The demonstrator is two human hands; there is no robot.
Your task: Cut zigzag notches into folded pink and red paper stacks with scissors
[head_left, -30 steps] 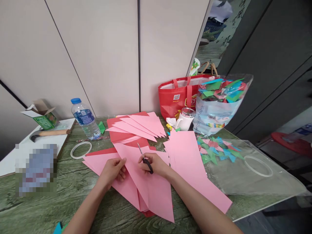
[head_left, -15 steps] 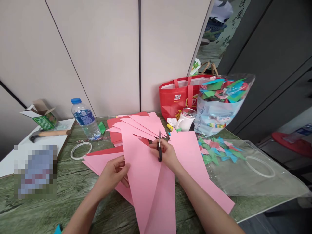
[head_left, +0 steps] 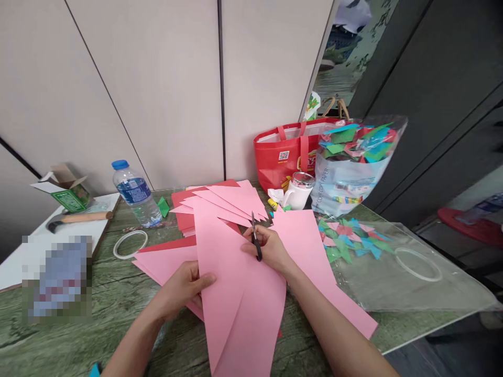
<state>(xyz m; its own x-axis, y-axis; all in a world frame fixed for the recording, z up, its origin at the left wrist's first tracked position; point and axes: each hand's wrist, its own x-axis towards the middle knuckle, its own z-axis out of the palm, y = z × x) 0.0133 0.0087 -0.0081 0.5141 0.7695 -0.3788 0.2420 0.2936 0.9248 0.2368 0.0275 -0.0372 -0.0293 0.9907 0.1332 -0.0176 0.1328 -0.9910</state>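
Observation:
Between my hands is a pink paper sheet (head_left: 226,272) with a diagonal crease or cut line running down its lower part. My left hand (head_left: 186,288) grips its left edge, thumb on top and fingers underneath. Small scissors (head_left: 257,243) with dark handles are in my right hand (head_left: 269,248), the blades pointing away from me and looking closed. The fingertips of that hand also touch the sheet's upper right edge. Another pink sheet (head_left: 301,246) lies to the right, partly under my right forearm. Behind is a fanned stack of pink and red paper (head_left: 228,196).
A water bottle (head_left: 135,193), a tape roll (head_left: 130,244) and a wooden-handled sickle (head_left: 78,217) are at left. A white mug (head_left: 299,192), red bag (head_left: 275,162) and clear bag of folded papers (head_left: 346,178) stand behind right. More colored pieces (head_left: 349,238) lie on plastic.
My left thumb has come over the sheet's left edge, and the hand has moved slightly down. The sheet's lower part has shifted and bowed. The scissors have tilted slightly in my right hand.

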